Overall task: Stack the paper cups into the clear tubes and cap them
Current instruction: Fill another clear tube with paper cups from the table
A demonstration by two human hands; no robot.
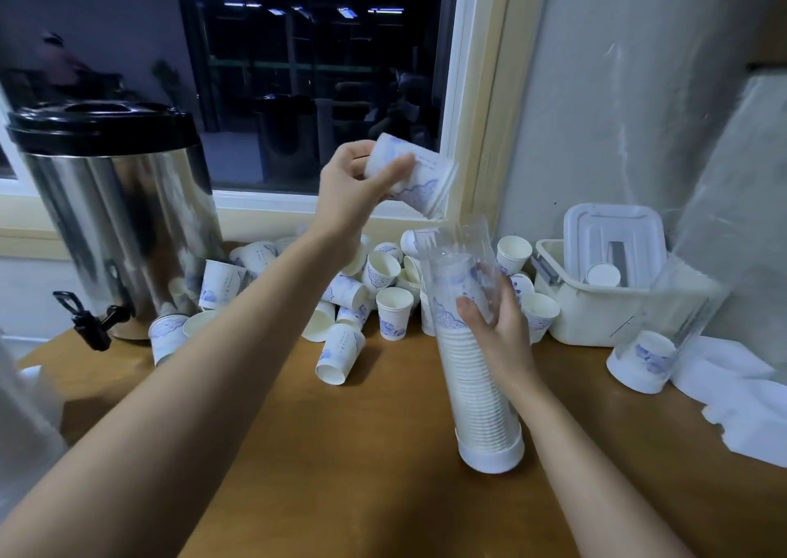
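A clear tube (460,259) stands upright on the wooden table on its white base cap (489,457), filled most of the way with stacked paper cups. My right hand (496,314) grips the tube around its upper half. My left hand (355,182) holds a white paper cup with blue print (426,178) tilted mouth-down just above and left of the tube's open top. Several loose cups (340,353) lie scattered behind. A second clear tube (651,357) with one cup in it leans at the right.
A steel urn (119,216) with a black lid and tap stands at the left. A white plastic bin (596,302) with its lid propped inside sits at the right. White paper (745,404) lies on the table's right edge. A window runs behind.
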